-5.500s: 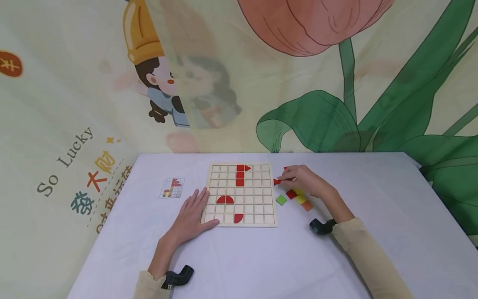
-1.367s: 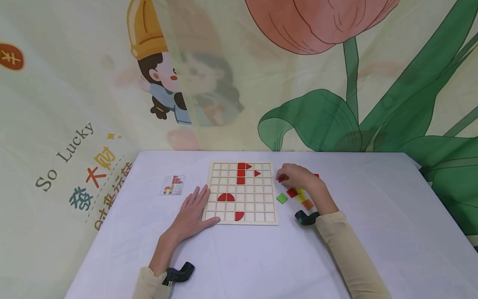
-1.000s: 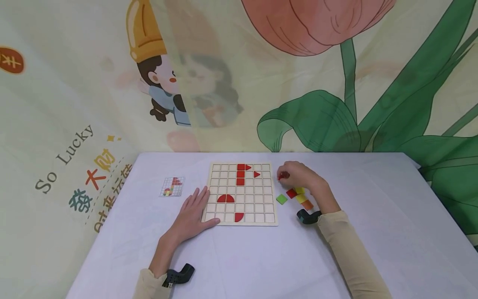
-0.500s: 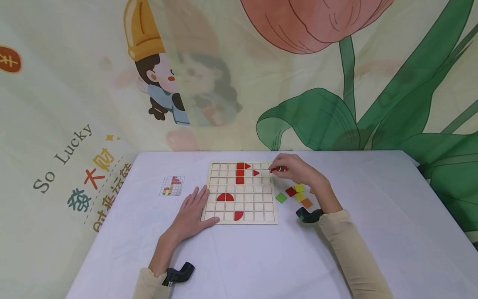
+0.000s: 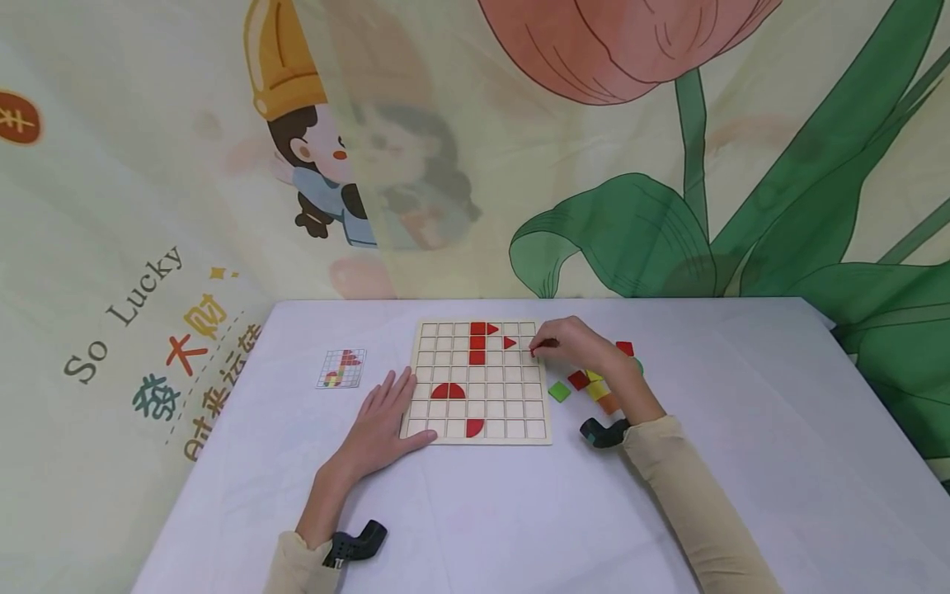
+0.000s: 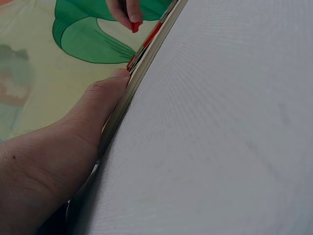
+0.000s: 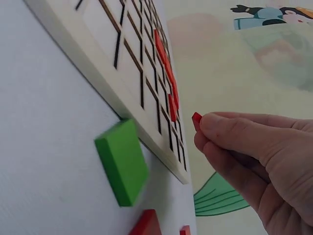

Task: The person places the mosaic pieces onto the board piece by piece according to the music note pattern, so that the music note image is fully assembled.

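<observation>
My left hand (image 5: 377,422) lies with straight fingers along the left edge of the pale wooden grid board (image 5: 514,391), its thumb on the near left corner. At the board's upper right edge, my right hand (image 5: 582,342) pinches a small red piece (image 7: 196,118) between thumb and fingers, most of it hidden by them. On the board sit a column of red squares (image 5: 477,343), a red triangle (image 5: 492,329), another red triangle (image 5: 509,342), a red half-round pair (image 5: 448,392) and a red quarter-round (image 5: 474,427).
Right of the board lie a green square (image 5: 560,392), a red square (image 5: 578,380), yellow pieces (image 5: 597,391) and an orange piece (image 5: 609,403). Another red piece (image 5: 624,348) shows behind the right wrist. A printed pattern card (image 5: 341,369) lies left of the board.
A second red triangle has appeared on the board since the oldest frame. My right hand, pinching a red piece, has moved left from the loose pieces to the board's edge. My left hand stays.
</observation>
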### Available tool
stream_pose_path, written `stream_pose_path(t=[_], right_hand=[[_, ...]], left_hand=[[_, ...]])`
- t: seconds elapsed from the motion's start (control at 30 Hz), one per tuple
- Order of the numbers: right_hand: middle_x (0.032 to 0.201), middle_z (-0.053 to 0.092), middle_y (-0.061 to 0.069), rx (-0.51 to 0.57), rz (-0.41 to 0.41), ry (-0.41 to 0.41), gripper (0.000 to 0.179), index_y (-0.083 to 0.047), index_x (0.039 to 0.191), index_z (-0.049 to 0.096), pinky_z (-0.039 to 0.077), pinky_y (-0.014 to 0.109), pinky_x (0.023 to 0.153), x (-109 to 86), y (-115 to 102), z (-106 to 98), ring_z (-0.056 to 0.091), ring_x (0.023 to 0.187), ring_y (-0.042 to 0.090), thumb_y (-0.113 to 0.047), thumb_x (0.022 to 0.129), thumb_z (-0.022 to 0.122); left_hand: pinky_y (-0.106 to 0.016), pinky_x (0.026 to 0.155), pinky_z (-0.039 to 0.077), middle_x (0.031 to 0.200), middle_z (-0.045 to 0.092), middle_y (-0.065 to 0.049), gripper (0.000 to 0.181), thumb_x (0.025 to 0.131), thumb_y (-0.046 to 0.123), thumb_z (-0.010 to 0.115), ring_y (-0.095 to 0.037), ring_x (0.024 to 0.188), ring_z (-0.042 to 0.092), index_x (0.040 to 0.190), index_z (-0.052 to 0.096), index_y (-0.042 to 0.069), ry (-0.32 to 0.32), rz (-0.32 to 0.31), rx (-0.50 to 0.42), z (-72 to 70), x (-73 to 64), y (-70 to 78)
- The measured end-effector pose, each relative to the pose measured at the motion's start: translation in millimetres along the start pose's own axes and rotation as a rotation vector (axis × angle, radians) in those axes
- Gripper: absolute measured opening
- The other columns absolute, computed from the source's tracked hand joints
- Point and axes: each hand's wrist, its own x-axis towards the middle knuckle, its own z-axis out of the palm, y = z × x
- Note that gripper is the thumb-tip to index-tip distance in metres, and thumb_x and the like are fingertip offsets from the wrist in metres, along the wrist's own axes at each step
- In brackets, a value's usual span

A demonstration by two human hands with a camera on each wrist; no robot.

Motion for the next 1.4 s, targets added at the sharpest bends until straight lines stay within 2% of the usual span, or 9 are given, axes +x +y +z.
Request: stream_pose_path(t=[0.17,0.4,0.67,1.0,1.4], right_hand=[[0.096,0.074,0.003,-0.038,0.064,-0.031,0.009,-0.011,0.095,0.076,0.055,0.034,0.085,3.4,-1.1,8.6,0.062,0.088,0.017,-0.014,0.088,0.071],[0.09,0.073,0.0,-0.044,0.063,-0.047,0.005,-0.012,0.089,0.075,0.054,0.029,0.078,5.8,-0.4,13.0,0.059,0.081,0.014,-0.014,0.088,0.071],[0.092,0.072,0.001,-0.062,0.057,-0.028,0.004,-0.011,0.089,0.074,0.057,0.031,0.081,7.0,0.5,19.7,0.06,0.084,0.015,-0.012,0.087,0.072],[0.089,0.07,0.001,-0.088,0.062,-0.021,0.005,-0.01,0.09,0.074,0.053,0.025,0.074,8.7,-4.4,23.2,0.057,0.078,0.014,-0.013,0.087,0.071],[0.092,0.069,0.002,-0.092,0.086,-0.043,0.005,-0.011,0.09,0.074,0.054,0.027,0.076,11.3,-6.1,22.5,0.058,0.082,0.015,-0.013,0.088,0.07]], left_hand=[[-0.056,0.121,0.013,0.165,0.014,-0.008,0.099,0.084,0.06,0.063,-0.033,0.153,0.007,0.155,0.018,0.008,-0.002,-0.002,0.002,0.1,-0.2,0.7],[-0.055,0.122,0.011,0.165,0.013,-0.008,0.1,0.084,0.06,0.063,-0.031,0.153,0.005,0.155,0.017,0.008,-0.01,-0.007,-0.006,-0.8,-0.3,1.7],[-0.056,0.122,0.012,0.164,0.015,-0.008,0.099,0.084,0.06,0.063,-0.032,0.153,0.006,0.155,0.019,0.008,-0.001,-0.003,-0.01,-0.1,-1.2,2.3],[-0.056,0.122,0.012,0.165,0.014,-0.008,0.099,0.084,0.06,0.063,-0.032,0.153,0.006,0.155,0.018,0.008,-0.005,-0.005,-0.008,-0.2,-0.8,1.9],[-0.056,0.122,0.012,0.165,0.014,-0.008,0.1,0.084,0.06,0.063,-0.033,0.153,0.006,0.156,0.017,0.008,-0.005,-0.008,-0.003,-1.3,-0.5,2.5]])
